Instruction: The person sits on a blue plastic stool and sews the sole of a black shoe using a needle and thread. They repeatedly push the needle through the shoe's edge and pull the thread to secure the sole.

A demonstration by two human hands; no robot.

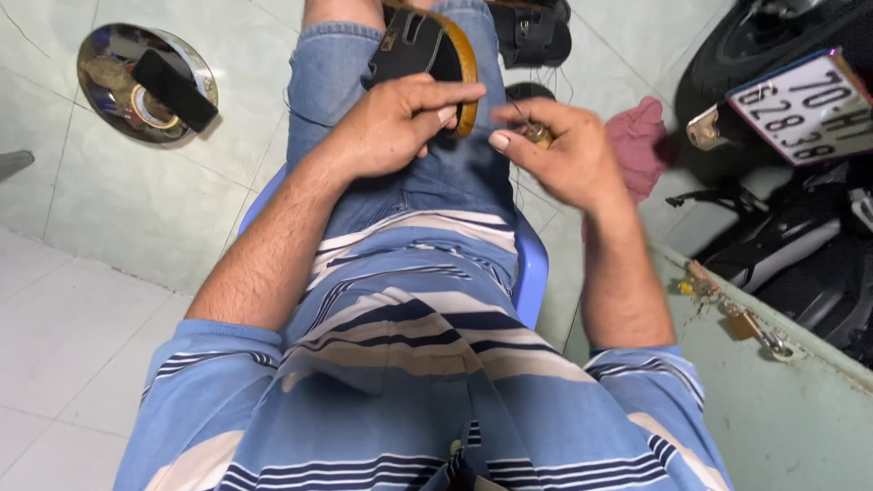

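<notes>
I sit on a blue plastic chair in denim shorts, with a black sandal with a tan sole edge lying on my thigh. My left hand rests on the sandal's near end, fingers pinched against the sole edge. My right hand is just to its right, closed around a small brass-coloured tool. A thin dark thread runs down from that hand. What the tool's tip touches is hidden by my fingers.
A round metal tin with tape rolls and a black block sits on the tiled floor at upper left. Another black sandal lies ahead. A pink rag, a motorbike's rear and a padlocked green gate edge stand at right.
</notes>
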